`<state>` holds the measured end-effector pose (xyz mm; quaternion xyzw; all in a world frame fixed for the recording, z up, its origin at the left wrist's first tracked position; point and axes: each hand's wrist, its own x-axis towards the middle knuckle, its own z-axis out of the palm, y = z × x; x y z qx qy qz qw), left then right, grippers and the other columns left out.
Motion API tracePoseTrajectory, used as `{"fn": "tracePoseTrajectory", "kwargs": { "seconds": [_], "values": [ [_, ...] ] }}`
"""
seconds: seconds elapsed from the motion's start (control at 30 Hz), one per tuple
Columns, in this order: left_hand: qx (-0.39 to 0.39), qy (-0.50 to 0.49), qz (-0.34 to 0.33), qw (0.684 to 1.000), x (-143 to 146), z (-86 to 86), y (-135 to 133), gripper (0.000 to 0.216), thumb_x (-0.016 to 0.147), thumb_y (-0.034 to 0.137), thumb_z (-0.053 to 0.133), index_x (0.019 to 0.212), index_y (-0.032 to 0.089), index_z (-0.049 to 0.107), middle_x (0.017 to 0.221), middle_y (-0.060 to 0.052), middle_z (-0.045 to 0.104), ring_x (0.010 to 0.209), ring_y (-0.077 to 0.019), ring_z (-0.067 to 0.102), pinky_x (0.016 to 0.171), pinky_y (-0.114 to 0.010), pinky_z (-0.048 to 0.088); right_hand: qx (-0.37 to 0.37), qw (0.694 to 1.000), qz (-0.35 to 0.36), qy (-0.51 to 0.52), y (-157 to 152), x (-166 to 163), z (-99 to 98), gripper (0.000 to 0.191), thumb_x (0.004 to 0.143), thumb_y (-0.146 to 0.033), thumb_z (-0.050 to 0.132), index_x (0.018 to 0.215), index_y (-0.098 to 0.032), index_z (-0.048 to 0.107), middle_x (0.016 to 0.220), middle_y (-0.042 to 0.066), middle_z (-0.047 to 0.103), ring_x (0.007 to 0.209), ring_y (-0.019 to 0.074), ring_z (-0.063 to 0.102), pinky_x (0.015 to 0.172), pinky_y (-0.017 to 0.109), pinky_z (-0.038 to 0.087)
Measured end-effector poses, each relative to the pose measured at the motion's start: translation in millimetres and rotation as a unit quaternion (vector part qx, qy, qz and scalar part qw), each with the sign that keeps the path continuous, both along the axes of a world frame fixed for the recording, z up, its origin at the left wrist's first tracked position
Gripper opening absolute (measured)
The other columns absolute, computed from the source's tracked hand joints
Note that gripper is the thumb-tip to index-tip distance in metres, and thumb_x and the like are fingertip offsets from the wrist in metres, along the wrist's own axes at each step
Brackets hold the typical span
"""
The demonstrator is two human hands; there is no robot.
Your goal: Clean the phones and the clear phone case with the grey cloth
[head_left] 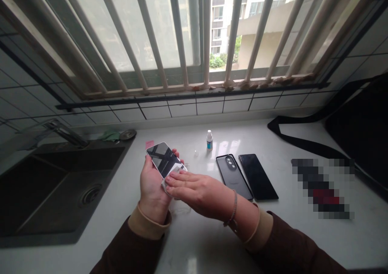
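A smartphone [163, 157] with a shiny dark screen and a pale edge lies in my left hand [154, 189], whose fingers wrap round its sides. Against the lower end of that screen, my right hand [194, 191] presses a small white wipe [175, 170] under its fingertips. Part of the wipe is hidden by the fingers. Beyond my hands stands a small white dropper bottle [209, 140] with a blue label. To the right lie a dark phone case [233, 176] with camera cutouts and a second black smartphone [258, 177], side by side.
A dark sink [54, 193] with a faucet [65, 132] is at the left of the white countertop [212, 241]. Pink paper [149, 144] and a small white cap [196, 153] lie near my hands. A black bag [360, 124] with a strap and a pixelated object [323, 189] are at right.
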<state>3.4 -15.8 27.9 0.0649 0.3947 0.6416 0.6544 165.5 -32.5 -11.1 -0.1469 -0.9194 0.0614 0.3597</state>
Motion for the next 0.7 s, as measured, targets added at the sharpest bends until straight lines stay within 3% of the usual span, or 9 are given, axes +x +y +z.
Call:
{"fn": "tracePoseTrajectory", "kwargs": {
  "seconds": [0.2, 0.5, 0.7],
  "values": [
    [0.012, 0.0, -0.013, 1.0, 5, -0.8, 1, 0.064, 0.11, 0.059, 0.03, 0.111, 0.009, 0.071, 0.089, -0.015, 0.074, 0.073, -0.0253, 0.074, 0.068, -0.041, 0.064, -0.003, 1.0, -0.019, -0.003, 1, 0, 0.4, 0.035, 0.109, -0.01, 0.049, 0.139, -0.013, 0.066, 0.153, 0.01, 0.065, 0.15, 0.018, 0.053, 0.132, 0.035, 0.037],
    [-0.017, -0.006, -0.089, 0.996, 19, -2.2, -8, 0.057, 0.11, 0.053, 0.041, 0.109, 0.006, 0.074, 0.091, -0.019, 0.078, 0.083, -0.0247, 0.078, 0.08, -0.036, 0.067, 0.015, 0.997, -0.077, 0.023, 9, 1, -6.6, 0.036, 0.105, -0.005, 0.051, 0.137, -0.007, 0.069, 0.149, 0.015, 0.067, 0.144, 0.024, 0.06, 0.127, 0.036, 0.045],
    [0.026, -0.043, -0.133, 0.99, 32, -11.1, -13, 0.047, 0.111, 0.044, 0.048, 0.115, 0.007, 0.075, 0.111, -0.018, 0.08, 0.102, -0.0208, 0.079, 0.1, -0.03, 0.062, 0.04, 0.989, -0.135, 0.04, 14, 7, -0.3, 0.037, 0.106, -0.004, 0.048, 0.138, -0.002, 0.068, 0.149, 0.018, 0.066, 0.146, 0.0244, 0.058, 0.129, 0.037, 0.043]
  ]
}}
